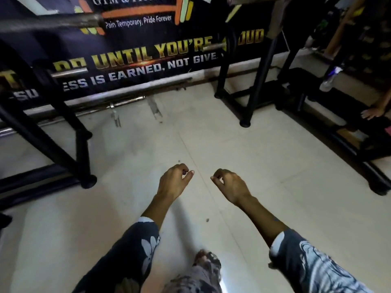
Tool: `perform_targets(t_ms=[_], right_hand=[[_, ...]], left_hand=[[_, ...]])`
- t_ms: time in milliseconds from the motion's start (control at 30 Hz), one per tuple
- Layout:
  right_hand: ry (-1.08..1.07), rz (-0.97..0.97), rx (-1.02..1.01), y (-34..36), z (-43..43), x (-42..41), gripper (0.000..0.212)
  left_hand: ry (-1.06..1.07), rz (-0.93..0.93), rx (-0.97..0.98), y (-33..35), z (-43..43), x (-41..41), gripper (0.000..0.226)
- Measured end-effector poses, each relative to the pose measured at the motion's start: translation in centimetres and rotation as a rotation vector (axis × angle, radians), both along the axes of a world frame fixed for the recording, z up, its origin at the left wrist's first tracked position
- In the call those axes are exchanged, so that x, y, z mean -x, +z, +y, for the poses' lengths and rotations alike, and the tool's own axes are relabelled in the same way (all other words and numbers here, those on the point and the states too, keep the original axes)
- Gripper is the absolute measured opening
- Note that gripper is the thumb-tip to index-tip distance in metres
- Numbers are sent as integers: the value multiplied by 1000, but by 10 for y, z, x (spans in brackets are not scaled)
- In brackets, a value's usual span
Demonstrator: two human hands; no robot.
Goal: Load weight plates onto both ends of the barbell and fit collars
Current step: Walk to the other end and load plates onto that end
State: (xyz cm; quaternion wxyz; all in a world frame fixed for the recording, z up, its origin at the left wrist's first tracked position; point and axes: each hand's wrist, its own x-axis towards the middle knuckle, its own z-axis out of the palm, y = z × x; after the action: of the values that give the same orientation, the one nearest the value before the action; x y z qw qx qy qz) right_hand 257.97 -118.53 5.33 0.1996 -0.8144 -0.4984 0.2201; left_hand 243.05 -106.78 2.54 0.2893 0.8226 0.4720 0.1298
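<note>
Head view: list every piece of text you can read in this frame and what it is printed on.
All text is on the dark wall banner:
"GYM & FITNESS", top edge, partly cropped.
"Pain Temporary, Pride Forever", small white line.
"UNTIL YOU'RE", large gold; the words either side are hidden by the black rack frame.
"IS EARNED, NOT GIVE.", white; the start reads only "ESS".
Nothing else carries readable text.
</note>
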Motion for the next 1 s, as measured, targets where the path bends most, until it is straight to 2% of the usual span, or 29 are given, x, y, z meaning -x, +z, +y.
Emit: perform_targets(t_ms=[267, 400, 633, 800, 1000], right_hand=[[68, -4, 12, 11, 210, -108, 31], [155, -30, 7, -1, 328, -166, 30], [269, -13, 14, -5, 533, -255, 24], [437, -30, 16, -3, 686, -272, 27], [619, -8, -89, -10, 876, -250, 27]], left_hand=[[7, 28, -48, 14, 185, -103, 27], [64, 6, -65, 0, 289, -156, 25], [162, 77, -54, 3, 473, -234, 27], [338, 52, -30, 8, 589, -244, 28], [564, 28, -26, -10, 747, -222, 28]])
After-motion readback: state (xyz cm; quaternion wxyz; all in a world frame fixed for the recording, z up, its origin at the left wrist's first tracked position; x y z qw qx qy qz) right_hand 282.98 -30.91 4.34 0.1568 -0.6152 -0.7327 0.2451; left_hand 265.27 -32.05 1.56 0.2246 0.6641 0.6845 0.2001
